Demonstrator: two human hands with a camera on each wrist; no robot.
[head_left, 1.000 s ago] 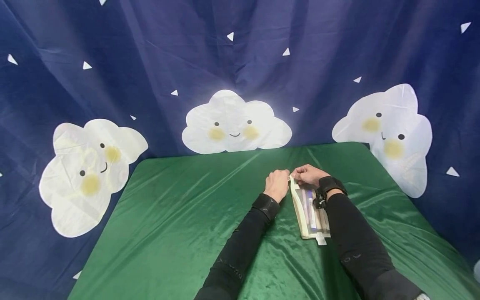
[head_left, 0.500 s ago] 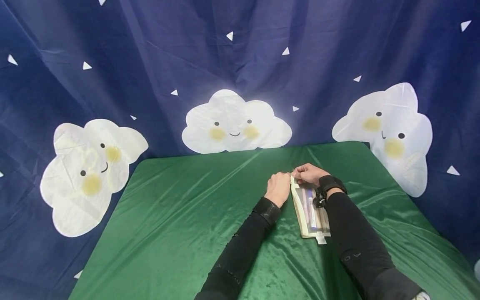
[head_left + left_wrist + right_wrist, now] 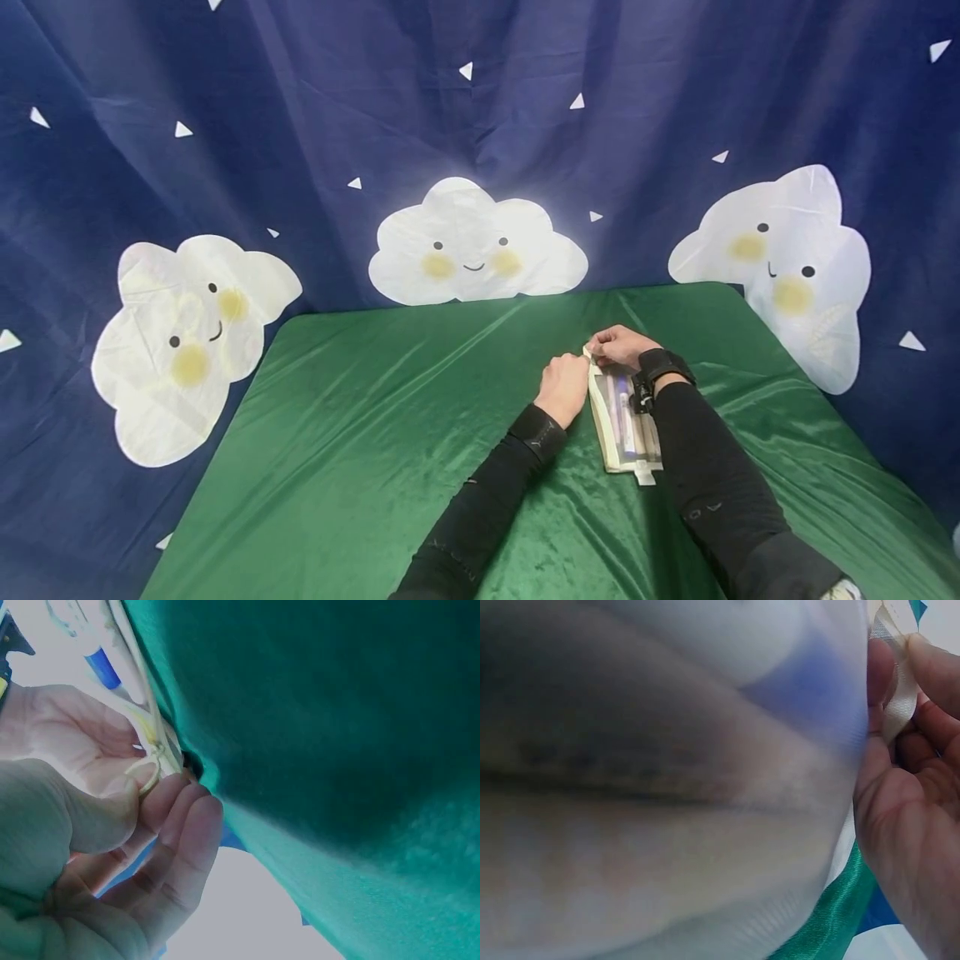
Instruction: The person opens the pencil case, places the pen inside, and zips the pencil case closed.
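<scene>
A see-through pencil case [image 3: 604,433] with cream edges lies on the green cloth, with several pens [image 3: 627,425] showing through its clear face. At the case's far left corner, my left hand [image 3: 564,388] pinches a thin cream zipper pull [image 3: 152,774] between thumb and fingers. Just to the right, my right hand [image 3: 624,346] grips the cream fabric tab [image 3: 902,701] at the far end of the case. In the right wrist view the blurred case fills most of the picture. My right forearm hides part of the case's right side.
Smooth green cloth [image 3: 360,450] covers the table, with folds near the case. Behind the table hangs a dark blue curtain [image 3: 315,83] printed with smiling white clouds [image 3: 472,287] and small white triangles.
My left hand has slid a short way toward me along the case's left edge. My right hand stays at the far corner. The head view has shifted slightly.
</scene>
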